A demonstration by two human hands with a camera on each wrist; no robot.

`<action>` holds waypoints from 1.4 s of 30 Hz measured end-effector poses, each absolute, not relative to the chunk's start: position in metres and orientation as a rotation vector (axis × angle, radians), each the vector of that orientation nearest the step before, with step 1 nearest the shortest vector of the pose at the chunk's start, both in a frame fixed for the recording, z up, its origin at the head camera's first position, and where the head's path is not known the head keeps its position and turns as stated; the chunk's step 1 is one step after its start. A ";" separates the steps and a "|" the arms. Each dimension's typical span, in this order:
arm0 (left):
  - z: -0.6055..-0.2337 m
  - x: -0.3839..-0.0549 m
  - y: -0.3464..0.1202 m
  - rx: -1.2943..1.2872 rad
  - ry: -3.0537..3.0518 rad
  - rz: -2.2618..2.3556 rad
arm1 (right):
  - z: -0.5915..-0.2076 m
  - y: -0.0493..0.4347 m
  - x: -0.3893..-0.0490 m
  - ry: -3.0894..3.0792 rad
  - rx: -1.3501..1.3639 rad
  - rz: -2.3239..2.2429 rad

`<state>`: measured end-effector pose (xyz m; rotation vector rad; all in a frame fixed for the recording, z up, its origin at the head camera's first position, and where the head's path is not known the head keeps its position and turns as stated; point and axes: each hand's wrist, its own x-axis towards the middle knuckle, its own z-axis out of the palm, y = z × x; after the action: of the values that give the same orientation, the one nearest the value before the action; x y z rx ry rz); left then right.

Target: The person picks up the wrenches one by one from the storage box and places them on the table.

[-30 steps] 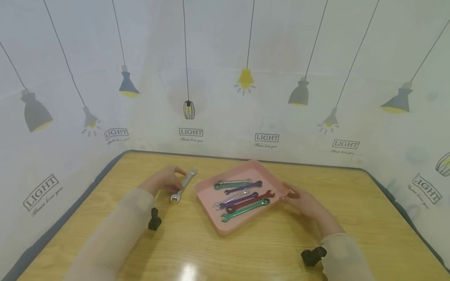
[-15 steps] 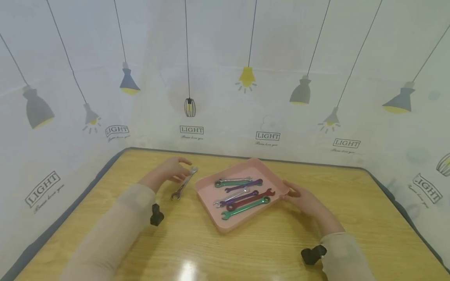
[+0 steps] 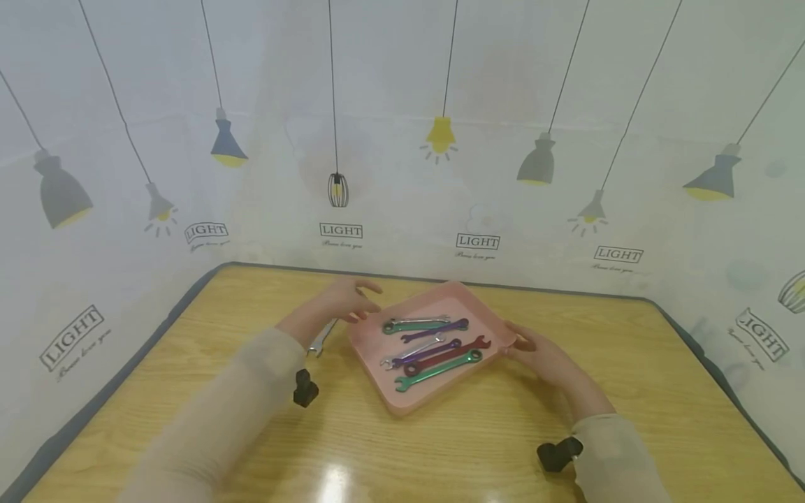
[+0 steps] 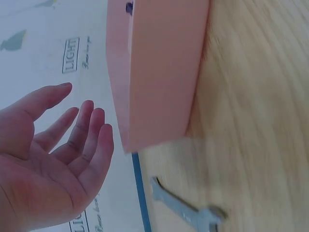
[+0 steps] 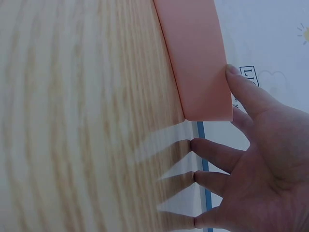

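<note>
A pink tray (image 3: 409, 404) stands on the table with several wrenches in it: green (image 3: 440, 370), red (image 3: 449, 355), purple (image 3: 434, 331) and silver ones. My left hand (image 3: 342, 299) hovers by the tray's left corner, holding nothing, its fingers loosely bent and thumb apart in the left wrist view. Beneath and behind it a silver wrench (image 4: 181, 207) lies on the table, partly hidden in the head view. My right hand (image 3: 542, 358) holds the tray's right corner, thumb at the rim and index finger around the corner; its other fingers (image 5: 217, 154) are spread below.
The wooden table (image 3: 264, 447) ends at a dark edge along a pale wall covering (image 3: 402, 175) printed with lamps. Black wrist mounts (image 3: 305, 388) sit on both forearms.
My left hand has let go of the silver wrench, risen and moved right to the tray's left corner. The wrench stays on the table. The right hand and tray hold still.
</note>
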<state>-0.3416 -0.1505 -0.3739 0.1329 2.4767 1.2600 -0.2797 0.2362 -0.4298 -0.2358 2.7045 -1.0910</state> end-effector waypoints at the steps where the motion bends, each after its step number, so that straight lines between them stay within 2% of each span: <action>1: -0.374 -0.342 -0.146 0.148 2.471 1.262 | -0.430 0.236 -0.280 2.703 -0.232 -1.093; 11: -0.384 -0.340 -0.111 0.269 2.442 1.249 | -0.429 0.237 -0.278 2.700 -0.232 -1.111; 26: -0.373 -0.321 -0.069 0.570 2.227 1.135 | -0.427 0.236 -0.279 2.711 -0.257 -1.107; 42: -0.372 -0.361 -0.039 0.634 2.299 1.097 | -0.431 0.237 -0.278 2.714 -0.253 -1.127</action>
<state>-0.3609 -0.0394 -0.3722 0.6337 2.2988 1.0967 -0.2776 0.2368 -0.4313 -0.2533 2.7139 -1.1274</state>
